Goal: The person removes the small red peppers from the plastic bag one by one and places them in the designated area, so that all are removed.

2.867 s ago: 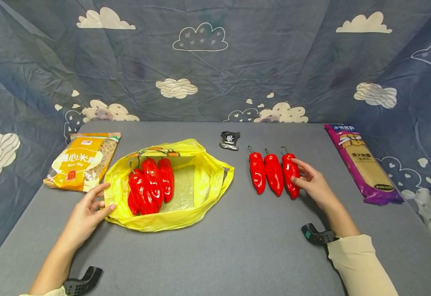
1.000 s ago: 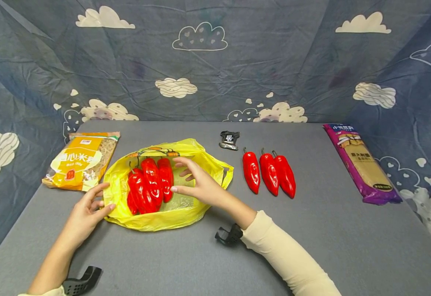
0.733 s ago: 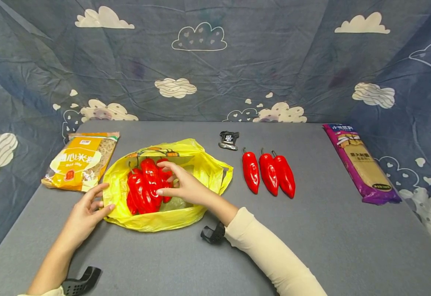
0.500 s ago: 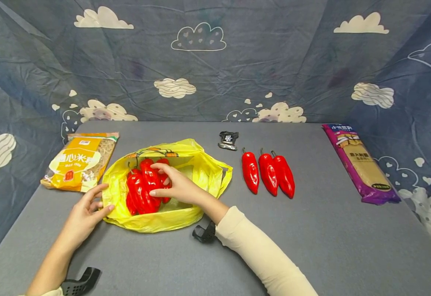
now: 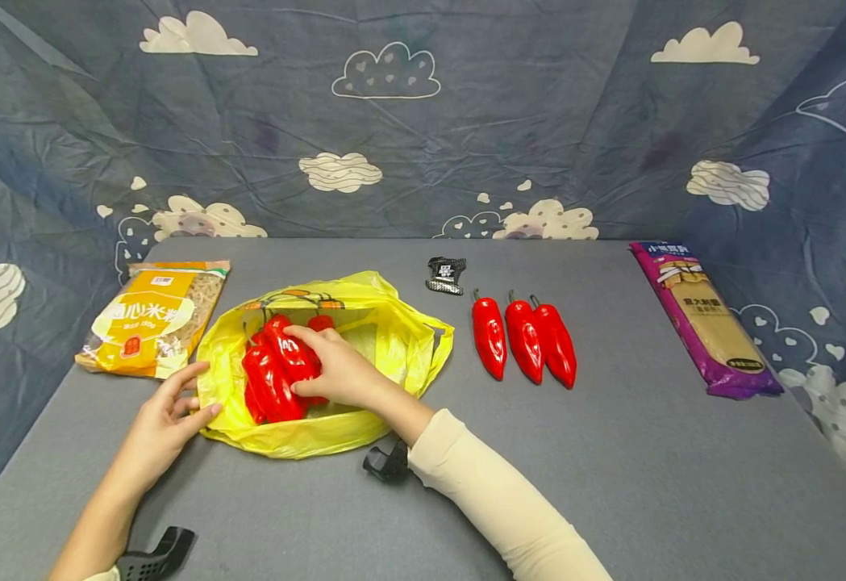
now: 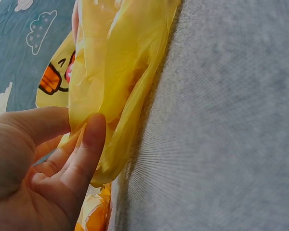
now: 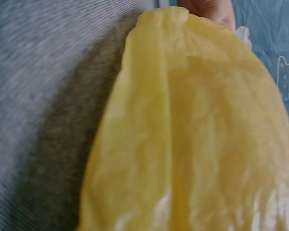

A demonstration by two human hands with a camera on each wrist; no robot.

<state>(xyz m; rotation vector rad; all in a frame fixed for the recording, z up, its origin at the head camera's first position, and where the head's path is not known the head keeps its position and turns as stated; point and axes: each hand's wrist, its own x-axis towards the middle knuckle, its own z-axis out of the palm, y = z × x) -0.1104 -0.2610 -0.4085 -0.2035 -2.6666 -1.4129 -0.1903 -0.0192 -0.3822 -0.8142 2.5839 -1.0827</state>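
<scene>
A yellow plastic bag (image 5: 285,440) lies with its mouth open toward me, several glossy red chili peppers (image 5: 264,379) inside at its left. My left hand (image 5: 157,432) pinches the bag's left rim; the left wrist view shows thumb and fingers on the thin yellow film. My right hand (image 5: 350,375) reaches into the bag and grips a red chili pepper (image 5: 288,347) between thumb and fingers, its lower part partly covered by the hand. The bag's side fills most of the right wrist view, so the right fingers are hidden there.
Three more red chili peppers (image 5: 527,343) lie side by side right of the bag. Behind them is a small black packet (image 5: 445,275). An orange pasta packet (image 5: 150,319) lies far left, a purple noodle packet (image 5: 706,319) far right. A cloud-print cloth hangs behind the grey table.
My right hand has left the rightmost pepper on the table and moved left into the bag, where the gripped pepper's top now leans left. The table peppers shifted slightly left. My left hand stays.
</scene>
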